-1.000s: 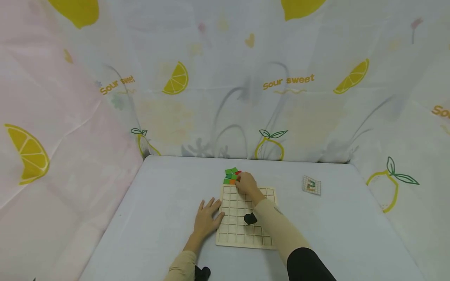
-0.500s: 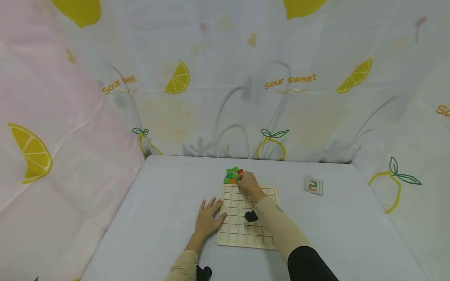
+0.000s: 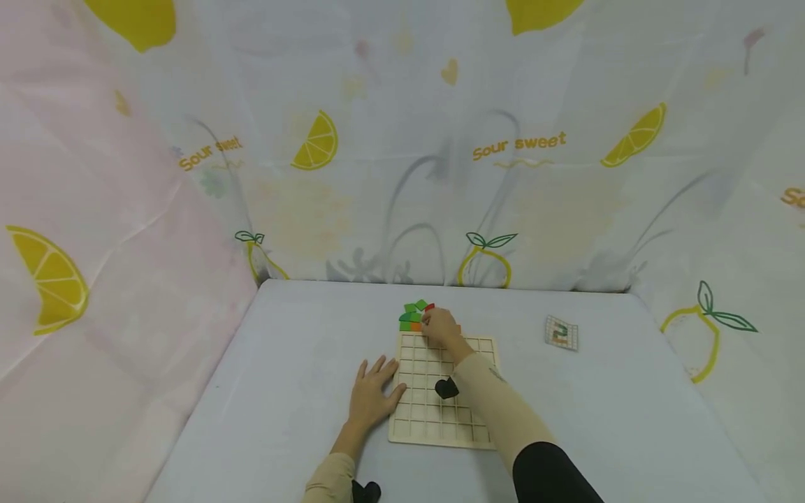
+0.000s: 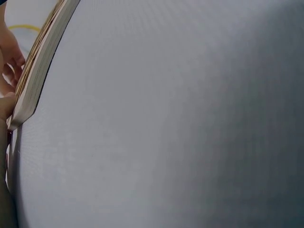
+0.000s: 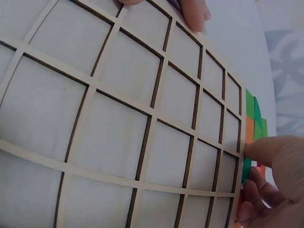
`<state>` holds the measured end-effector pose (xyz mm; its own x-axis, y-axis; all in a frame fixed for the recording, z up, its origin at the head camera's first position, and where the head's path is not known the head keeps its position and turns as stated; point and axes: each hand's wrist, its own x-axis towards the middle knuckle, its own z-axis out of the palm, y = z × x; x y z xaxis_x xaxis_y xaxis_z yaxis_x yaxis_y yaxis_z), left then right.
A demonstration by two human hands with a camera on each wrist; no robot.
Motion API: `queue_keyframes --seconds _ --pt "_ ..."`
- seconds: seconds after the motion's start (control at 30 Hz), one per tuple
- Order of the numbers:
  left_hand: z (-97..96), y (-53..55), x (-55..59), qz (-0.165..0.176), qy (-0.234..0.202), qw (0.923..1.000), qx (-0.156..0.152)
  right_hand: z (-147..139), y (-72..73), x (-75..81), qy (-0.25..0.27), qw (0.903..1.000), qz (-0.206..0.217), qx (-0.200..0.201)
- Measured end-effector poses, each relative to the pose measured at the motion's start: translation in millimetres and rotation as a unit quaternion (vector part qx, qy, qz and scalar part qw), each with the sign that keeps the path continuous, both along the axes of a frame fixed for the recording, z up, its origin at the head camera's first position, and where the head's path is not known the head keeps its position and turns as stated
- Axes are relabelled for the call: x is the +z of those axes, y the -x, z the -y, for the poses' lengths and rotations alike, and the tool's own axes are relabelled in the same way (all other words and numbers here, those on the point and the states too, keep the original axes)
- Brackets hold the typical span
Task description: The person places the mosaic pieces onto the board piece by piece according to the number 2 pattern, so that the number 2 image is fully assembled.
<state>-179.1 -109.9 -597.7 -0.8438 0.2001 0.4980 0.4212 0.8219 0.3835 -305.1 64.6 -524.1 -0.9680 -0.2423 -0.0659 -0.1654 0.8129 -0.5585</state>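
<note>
A pale wooden grid board (image 3: 418,423) lies on the white table. My left hand (image 3: 370,399) rests with spread fingers along its left edge, thumb over the rim. Just beyond the far edge, my right hand (image 3: 441,327) reaches over the board into a group of small coloured tiles. In the right wrist view its thumb and curled fingers pinch a dark green tile (image 5: 246,169), partly hidden by them. Light green tiles (image 3: 421,304), an orange tile (image 3: 416,326) and a red tile (image 3: 430,307) lie around the right hand. The board's visible cells hold no tiles.
A small card (image 3: 561,333) with a grid and a coloured figure lies to the right of the board. Behind the table hangs a white cloth (image 3: 402,181) printed with lemons. The right sleeve (image 3: 503,398) covers part of the board.
My right hand has shifted slightly left among the tiles, and an orange tile now shows to its right. The tiles at the left sit closer together. My left hand stays in place.
</note>
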Motion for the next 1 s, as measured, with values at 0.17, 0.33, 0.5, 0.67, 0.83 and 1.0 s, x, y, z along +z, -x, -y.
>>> queue_keyframes --seconds 0.17,0.33,0.5,0.67,0.83,1.0 --pt "1.3 0.5 0.8 -0.001 -0.004 1.0000 -0.002 7 -4.6 14.6 -0.065 0.9962 0.023 -0.052" --pt "0.8 0.0 0.4 0.003 -0.006 1.0000 -0.005 7 -3.4 15.9 -0.073 0.9938 0.038 -0.075" --pt "0.9 -0.7 0.8 0.008 -0.011 0.9999 -0.003 2 4.4 3.6 -0.063 0.9974 0.012 -0.032" --pt "-0.6 -1.6 1.4 0.014 -0.016 0.9998 -0.003 -12 8.8 -9.2 -0.051 0.9967 -0.032 0.055" --pt "-1.9 -2.8 4.0 0.017 -0.019 0.9997 -0.003 -28 2.2 -5.0 -0.039 0.9953 -0.052 0.071" --pt "-0.4 -2.8 5.4 0.011 -0.016 0.9998 -0.002 -34 4.7 -4.2 -0.074 0.9971 -0.011 -0.012"
